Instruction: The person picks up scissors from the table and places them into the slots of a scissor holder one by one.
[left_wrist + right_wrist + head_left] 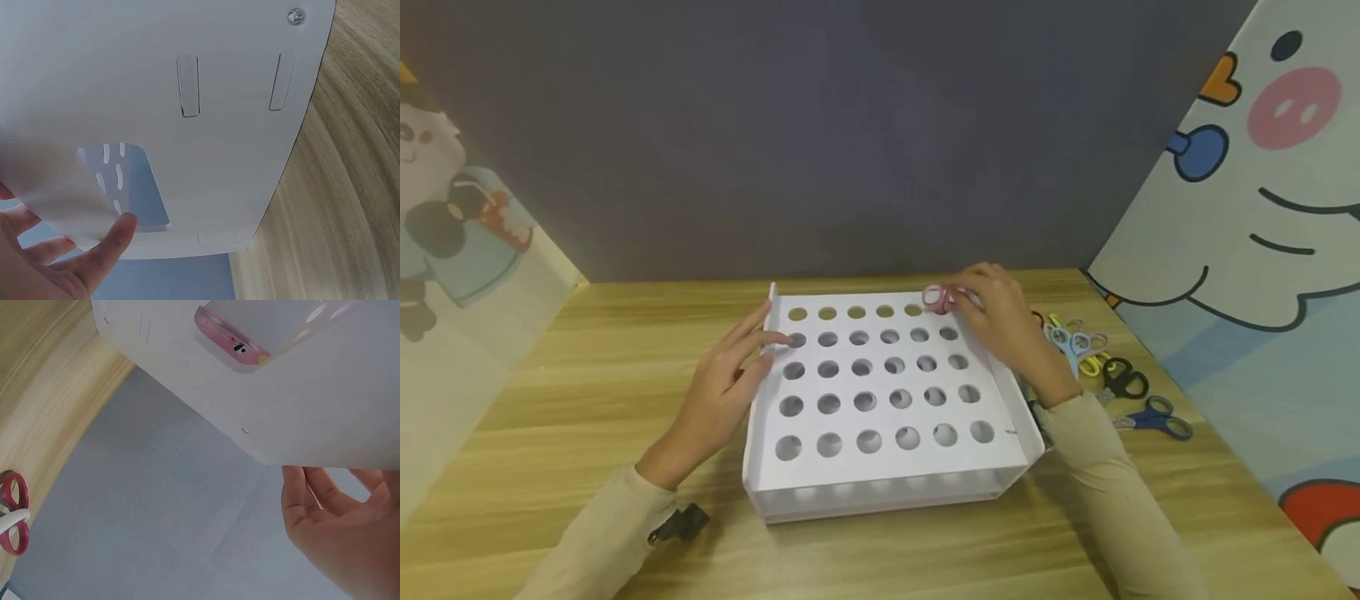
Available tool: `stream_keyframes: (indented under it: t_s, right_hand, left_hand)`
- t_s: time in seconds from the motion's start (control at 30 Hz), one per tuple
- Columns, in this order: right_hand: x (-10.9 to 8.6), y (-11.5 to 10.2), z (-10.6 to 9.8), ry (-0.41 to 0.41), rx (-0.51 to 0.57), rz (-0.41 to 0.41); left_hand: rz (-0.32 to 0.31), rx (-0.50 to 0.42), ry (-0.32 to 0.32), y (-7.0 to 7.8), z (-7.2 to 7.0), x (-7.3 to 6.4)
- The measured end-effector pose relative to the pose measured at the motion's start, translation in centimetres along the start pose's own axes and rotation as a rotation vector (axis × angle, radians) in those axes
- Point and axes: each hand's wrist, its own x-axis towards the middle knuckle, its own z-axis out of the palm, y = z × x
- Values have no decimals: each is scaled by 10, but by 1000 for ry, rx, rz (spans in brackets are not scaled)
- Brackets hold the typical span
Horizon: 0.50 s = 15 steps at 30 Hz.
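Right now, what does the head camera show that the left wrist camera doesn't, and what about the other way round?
Only the head view shows the right hand holding pink scissors at the far right corner of the white rack. It alone also has the black scissors and dark blue scissors to the right, and cartoon figures on the walls.

Only the left wrist view shows the rack's outer side panel face-on, with its screw and cut-out opening.

Both show the rack, the left hand and the wooden table.
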Motion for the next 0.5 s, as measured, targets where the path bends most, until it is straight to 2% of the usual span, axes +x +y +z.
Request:
stream_keyframes:
  t_s: [0.5]
  right_hand:
    - [-3,7,-11,-29,41,15]
  left_hand:
    - [-4,21,3,1,0,1]
